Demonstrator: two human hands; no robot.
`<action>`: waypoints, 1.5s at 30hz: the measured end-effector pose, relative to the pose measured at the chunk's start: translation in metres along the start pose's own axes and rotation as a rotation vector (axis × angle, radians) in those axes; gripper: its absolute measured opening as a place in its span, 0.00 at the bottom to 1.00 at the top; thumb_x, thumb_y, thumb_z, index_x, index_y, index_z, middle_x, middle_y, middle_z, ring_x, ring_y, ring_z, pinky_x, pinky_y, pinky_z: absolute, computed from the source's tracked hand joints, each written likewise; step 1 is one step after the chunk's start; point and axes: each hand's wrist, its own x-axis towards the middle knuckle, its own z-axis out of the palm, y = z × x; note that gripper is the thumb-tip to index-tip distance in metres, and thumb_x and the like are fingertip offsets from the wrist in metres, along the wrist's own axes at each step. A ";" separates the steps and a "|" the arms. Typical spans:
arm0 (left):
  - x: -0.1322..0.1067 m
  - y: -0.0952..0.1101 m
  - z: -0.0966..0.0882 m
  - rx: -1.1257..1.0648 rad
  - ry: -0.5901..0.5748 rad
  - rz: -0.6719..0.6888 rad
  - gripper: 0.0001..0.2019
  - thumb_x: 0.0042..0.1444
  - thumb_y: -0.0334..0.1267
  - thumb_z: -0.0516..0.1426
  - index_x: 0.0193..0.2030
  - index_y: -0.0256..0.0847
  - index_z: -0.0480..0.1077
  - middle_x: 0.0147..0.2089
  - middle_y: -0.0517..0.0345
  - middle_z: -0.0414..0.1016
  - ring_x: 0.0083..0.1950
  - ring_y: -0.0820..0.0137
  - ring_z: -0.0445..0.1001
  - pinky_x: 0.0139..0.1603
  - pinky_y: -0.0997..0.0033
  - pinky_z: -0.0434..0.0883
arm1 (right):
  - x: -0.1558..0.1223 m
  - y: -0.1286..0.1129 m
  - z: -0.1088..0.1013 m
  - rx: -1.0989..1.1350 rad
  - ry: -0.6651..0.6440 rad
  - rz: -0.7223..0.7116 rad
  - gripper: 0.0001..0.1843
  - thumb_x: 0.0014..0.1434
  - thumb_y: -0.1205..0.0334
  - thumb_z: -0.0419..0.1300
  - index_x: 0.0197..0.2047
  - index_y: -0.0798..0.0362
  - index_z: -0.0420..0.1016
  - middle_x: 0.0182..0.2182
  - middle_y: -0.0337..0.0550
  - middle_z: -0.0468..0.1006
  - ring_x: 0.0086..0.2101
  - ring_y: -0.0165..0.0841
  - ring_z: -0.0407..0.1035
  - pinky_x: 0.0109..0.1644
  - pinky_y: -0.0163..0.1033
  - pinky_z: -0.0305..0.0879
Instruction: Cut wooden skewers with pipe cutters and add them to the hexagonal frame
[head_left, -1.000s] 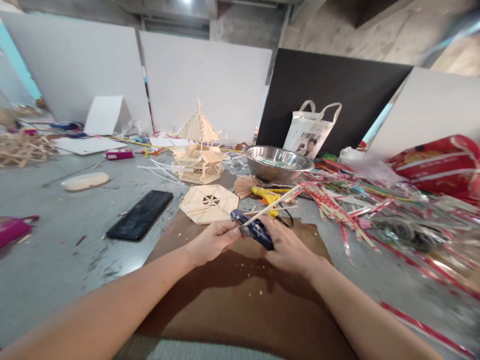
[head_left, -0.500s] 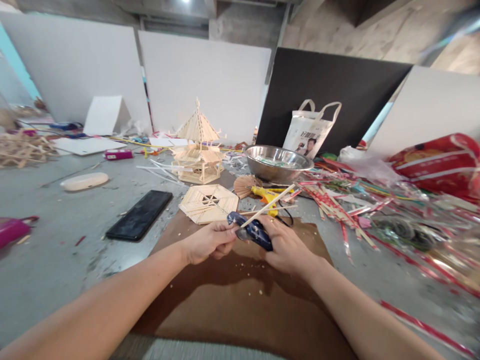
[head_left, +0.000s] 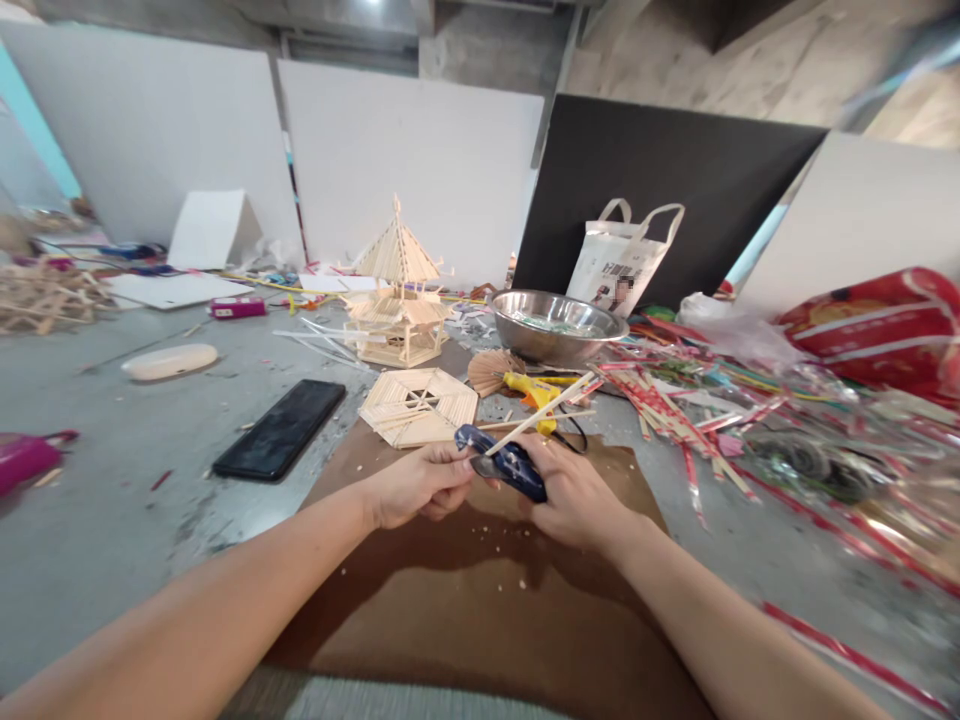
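My left hand (head_left: 420,487) is closed, pinching the near end of a thin wooden chopstick (head_left: 540,412) that slants up to the right. My right hand (head_left: 574,492) is wrapped round a dark blue cutting tool (head_left: 501,462) whose jaws sit at the stick's near end. Both hands hover over a brown cardboard sheet (head_left: 480,610) sprinkled with small wood crumbs. Just beyond the hands lies a flat hexagonal panel of sticks (head_left: 418,404), and behind it stands a stick-built pavilion model (head_left: 396,290).
A black phone (head_left: 280,428) lies left of the cardboard. A yellow glue gun (head_left: 529,389), a small stick fan (head_left: 491,371) and a steel bowl (head_left: 553,325) sit behind the hands. Red chopstick wrappers (head_left: 675,410) litter the right; a white tote bag (head_left: 619,262) stands behind.
The far tip of the chopstick has dropped slightly and the stick looks shorter than a second ago. Both hands stay almost in the same place.
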 end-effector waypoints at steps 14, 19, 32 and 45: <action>-0.001 0.000 -0.004 -0.046 0.000 -0.073 0.13 0.49 0.45 0.52 0.33 0.35 0.64 0.13 0.71 0.44 0.14 0.84 0.41 0.14 0.83 0.42 | 0.000 0.000 -0.001 -0.022 -0.026 0.052 0.28 0.40 0.69 0.51 0.49 0.54 0.58 0.42 0.46 0.68 0.41 0.35 0.63 0.43 0.37 0.55; 0.000 0.001 -0.003 -0.040 0.004 -0.060 0.12 0.50 0.45 0.51 0.32 0.36 0.64 0.13 0.71 0.43 0.14 0.84 0.40 0.14 0.83 0.42 | 0.000 -0.003 -0.002 -0.037 -0.034 0.081 0.25 0.41 0.68 0.50 0.47 0.53 0.59 0.41 0.45 0.69 0.40 0.35 0.64 0.42 0.36 0.55; 0.005 0.002 0.006 0.267 0.250 0.103 0.15 0.51 0.47 0.49 0.31 0.35 0.64 0.14 0.70 0.45 0.15 0.82 0.44 0.16 0.81 0.47 | 0.002 -0.009 -0.003 -0.130 -0.068 0.209 0.14 0.46 0.63 0.50 0.38 0.51 0.63 0.29 0.41 0.72 0.28 0.33 0.67 0.30 0.33 0.52; 0.014 -0.009 0.013 0.816 0.568 0.432 0.14 0.55 0.39 0.45 0.35 0.34 0.68 0.30 0.56 0.69 0.35 0.70 0.65 0.38 0.72 0.62 | 0.003 -0.013 0.000 -0.128 -0.030 0.259 0.22 0.45 0.62 0.50 0.47 0.48 0.58 0.37 0.42 0.71 0.36 0.37 0.66 0.35 0.37 0.53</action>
